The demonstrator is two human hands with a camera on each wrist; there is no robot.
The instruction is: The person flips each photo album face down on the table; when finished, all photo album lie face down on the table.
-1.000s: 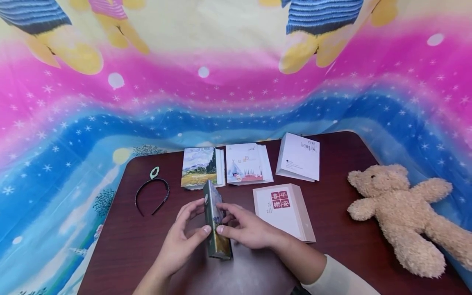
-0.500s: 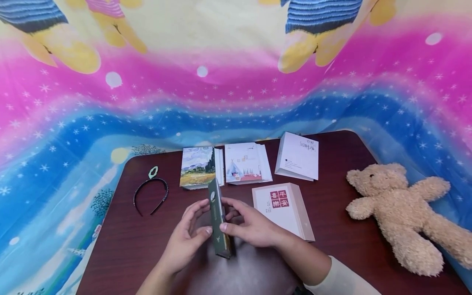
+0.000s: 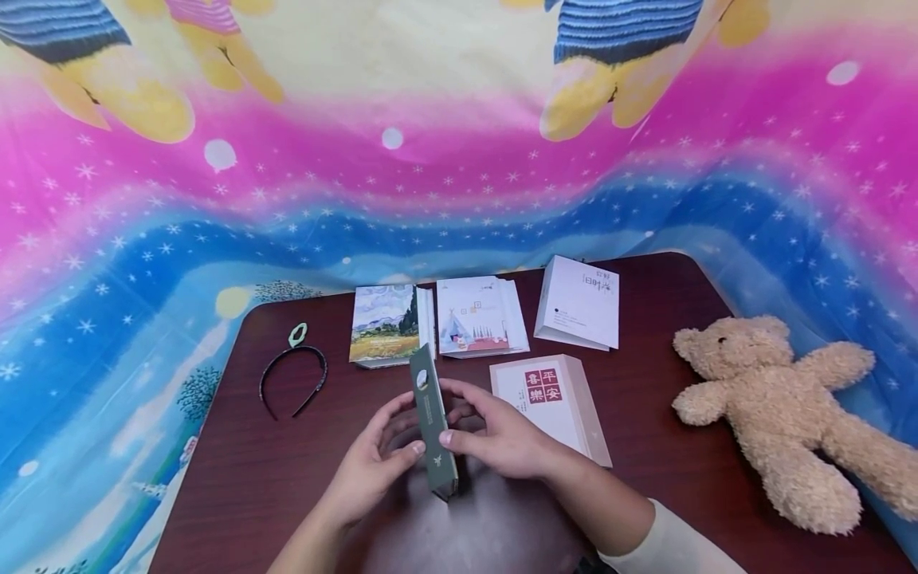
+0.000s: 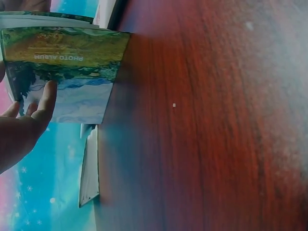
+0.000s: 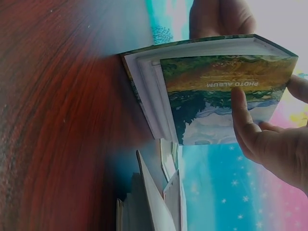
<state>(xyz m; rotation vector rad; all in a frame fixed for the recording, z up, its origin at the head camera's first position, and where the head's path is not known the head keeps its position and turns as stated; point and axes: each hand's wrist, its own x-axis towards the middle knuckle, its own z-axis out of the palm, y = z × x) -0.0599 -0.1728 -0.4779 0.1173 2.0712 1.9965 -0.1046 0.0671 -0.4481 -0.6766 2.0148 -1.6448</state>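
A photo album stands upright between both hands, its dark green spine turned toward the head camera. Painted landscape covers show on the album in the left wrist view, with "PHOTO ALBUM" upside down there. My left hand holds its left side, fingers bent and thumb by the spine. On the opposite side my right hand grips it, thumb near the spine edge. White inner edges of the album show in the right wrist view. Most fingertips are hidden behind it in the head view.
A painting-covered album, a tent-picture album and a white album line the back. A red-lettered album lies right of the hands. The headband is left, the teddy bear right.
The held album has moved slightly right and turned, so its spine faces the head camera more fully. Both hands have shifted right with it. The other things stay put.
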